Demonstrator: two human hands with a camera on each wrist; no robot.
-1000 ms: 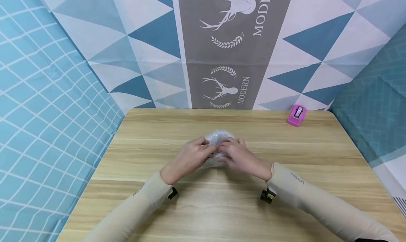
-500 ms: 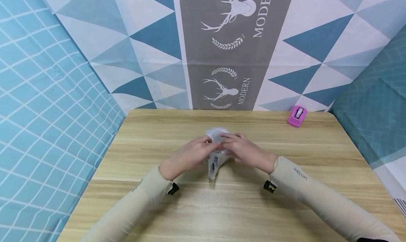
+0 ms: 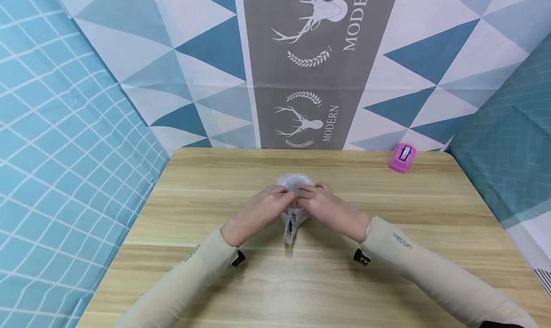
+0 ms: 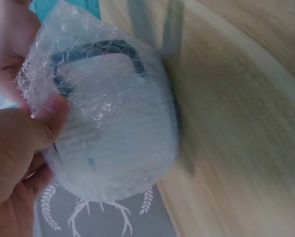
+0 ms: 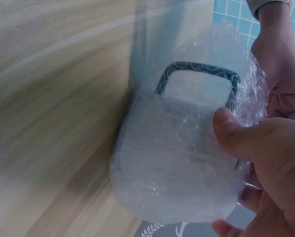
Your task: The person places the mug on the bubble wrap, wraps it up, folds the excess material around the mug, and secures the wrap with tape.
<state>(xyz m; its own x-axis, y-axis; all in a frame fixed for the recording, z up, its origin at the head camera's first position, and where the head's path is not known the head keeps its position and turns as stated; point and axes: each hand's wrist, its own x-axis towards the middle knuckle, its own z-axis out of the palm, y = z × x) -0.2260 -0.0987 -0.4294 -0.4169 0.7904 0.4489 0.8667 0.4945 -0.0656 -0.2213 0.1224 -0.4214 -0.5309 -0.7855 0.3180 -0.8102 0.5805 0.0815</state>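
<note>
A pale rounded object with a dark handle-like loop is wrapped in clear bubble wrap; it looks like a mug, though the wrap blurs it. The package rests on the wooden table between both hands, its loop toward the person. My left hand pinches the wrap at its upper edge, thumb on the near face and fingers behind. From the opposite side my right hand pinches the wrap too, thumb against it. In the head view the fingertips meet over the top and hide part of the package.
Near the table's back right corner lies a pink pencil sharpener-like item. A patterned cloth wall stands behind the table, with a blue grid cloth on the left and a teal one on the right.
The package has turned so that its dark loop and a wrap corner now point toward the person. Since half a second ago, my right fingers have come down onto the wrap beside the left.
</note>
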